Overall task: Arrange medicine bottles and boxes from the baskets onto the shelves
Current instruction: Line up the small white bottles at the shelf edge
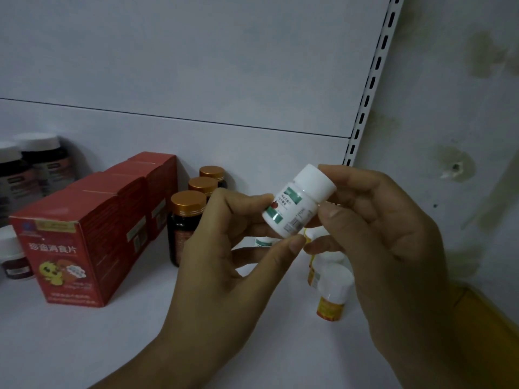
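Both hands point(222, 248) point(393, 234) pinch a tilted bottle point(295, 209) (white cap)

boxes point(92, 220) in a row on shelf point(84, 346), capped bottles point(186, 220) right of them

— Where are the hands?
— Both up in front, forearms rising from below. The left hand point(224, 248) pinches a small white bottle point(297, 204) between thumb and forefinger.
— And the other?
— The right hand point(393, 234) grips its cap end (fingers curled, thumb beneath).
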